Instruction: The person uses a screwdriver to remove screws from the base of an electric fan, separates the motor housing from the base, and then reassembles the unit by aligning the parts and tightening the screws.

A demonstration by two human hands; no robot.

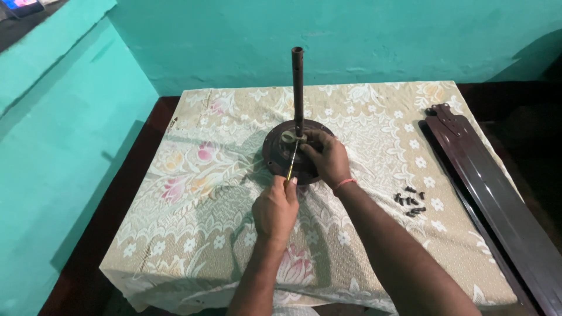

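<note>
- Nearest, both forearms come in from the bottom edge, where their elbows are cut off.
- The left hand (275,209) is closed on the handle of a screwdriver (291,162); only the yellowish end of the handle shows above the curled fingers, the rest is hidden in the fist.
- The screwdriver's thin shaft slants up and away to the middle of the motor (276,153), a dark round disc lying flat on the desk (193,199).
- The right hand (328,157), with a red band at the wrist, rests on the motor's right half and hides it; its fingers are bent together around the hub by the tool's tip, but what they pinch is too small to tell.
- A pale ring sits at the hub; the tip's contact point cannot be made out.
- To the right, well apart from the motor, a little heap of dark screws (410,201) lies on the flowered cloth.
- Further right, long dark blades (492,193) run off the frame's lower right corner, partly in shadow.
- A dark rod (298,88) stands upright from the hub, its top before the green wall (351,35).
</note>
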